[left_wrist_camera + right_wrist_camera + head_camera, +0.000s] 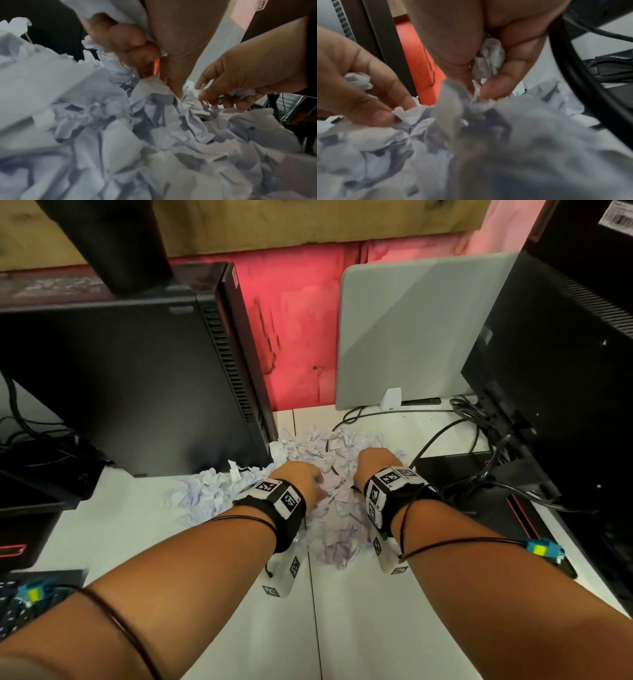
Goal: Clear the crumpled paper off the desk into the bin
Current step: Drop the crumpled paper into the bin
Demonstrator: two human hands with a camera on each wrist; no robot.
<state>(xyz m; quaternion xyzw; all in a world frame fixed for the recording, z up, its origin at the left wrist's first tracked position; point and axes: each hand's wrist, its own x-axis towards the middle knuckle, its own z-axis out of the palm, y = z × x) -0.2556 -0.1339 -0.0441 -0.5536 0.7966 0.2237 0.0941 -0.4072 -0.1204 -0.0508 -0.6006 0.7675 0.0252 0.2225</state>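
Both hands are down in the crumpled paper [329, 474] heaped mid-desk [359, 628]: left hand [301, 479] curled round a wad, right hand [375, 463] clutching another, each grip full. The pile lies directly beneath and between them; no bin in sight

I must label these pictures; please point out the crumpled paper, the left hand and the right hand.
crumpled paper [337, 529], head view, middle of the pile.
left hand [303, 479], head view, back of the hand.
right hand [375, 462], head view, back of the hand.
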